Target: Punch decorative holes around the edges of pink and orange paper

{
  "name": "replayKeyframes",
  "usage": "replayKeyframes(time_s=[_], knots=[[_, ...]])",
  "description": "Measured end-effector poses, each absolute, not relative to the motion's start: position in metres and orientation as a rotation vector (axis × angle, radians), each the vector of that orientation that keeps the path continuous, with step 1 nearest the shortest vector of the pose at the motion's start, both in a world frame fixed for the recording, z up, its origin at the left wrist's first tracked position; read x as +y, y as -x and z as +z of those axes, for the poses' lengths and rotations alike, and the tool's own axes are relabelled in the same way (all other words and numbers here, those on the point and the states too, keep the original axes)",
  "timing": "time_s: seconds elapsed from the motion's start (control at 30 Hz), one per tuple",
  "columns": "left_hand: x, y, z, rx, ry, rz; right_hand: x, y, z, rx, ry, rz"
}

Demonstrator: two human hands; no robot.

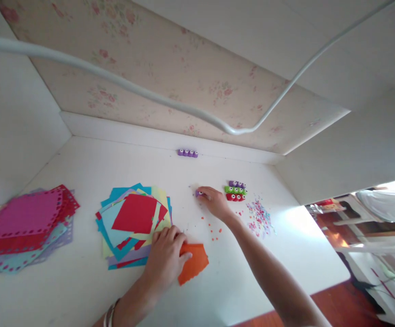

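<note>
My right hand (211,200) is closed in a pinch around a small purple craft punch (197,193) with a white, eye-like top, low over the white table. My left hand (168,254) has its fingers curled and its thumb on a sheet of orange paper (195,262) with a nibbled lower edge. The knuckles of that hand lie against a fanned pile of coloured paper (136,213), red sheet on top. Orange paper bits (214,230) lie scattered between the orange sheet and my right forearm.
Purple, green and red punches (235,190) stand in rows right of my right hand, beside heaped confetti (259,217). Another purple row (188,153) sits near the back ledge. Hole-edged sheets (23,213) lie far left. A white cable (143,93) hangs across above.
</note>
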State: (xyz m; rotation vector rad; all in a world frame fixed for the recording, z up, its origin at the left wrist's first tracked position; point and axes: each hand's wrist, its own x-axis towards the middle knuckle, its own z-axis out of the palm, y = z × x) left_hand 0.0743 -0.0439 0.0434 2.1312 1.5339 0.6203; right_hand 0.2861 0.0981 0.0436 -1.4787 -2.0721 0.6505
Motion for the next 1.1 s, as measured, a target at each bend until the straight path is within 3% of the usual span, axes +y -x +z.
replayKeyframes(time_s=[0.13, 0.33, 0.77, 1.1], knots=[[-0.04, -0.073, 0.053, 1.434, -1.979, 0.733, 0.046, -0.294, 0.04, -1.756, 1.534, 0.721], [-0.031, -0.072, 0.059, 1.039, -1.219, 0.693, -0.004, -0.293, 0.06, -1.081, 1.395, 1.141], [-0.031, -0.073, 0.063, 1.035, -1.126, 0.73, -0.019, -0.286, 0.066, -1.203, 1.303, 1.305], [-0.029, -0.073, 0.063, 1.038, -1.049, 0.738, -0.022, -0.284, 0.062, -1.244, 1.303, 1.233]])
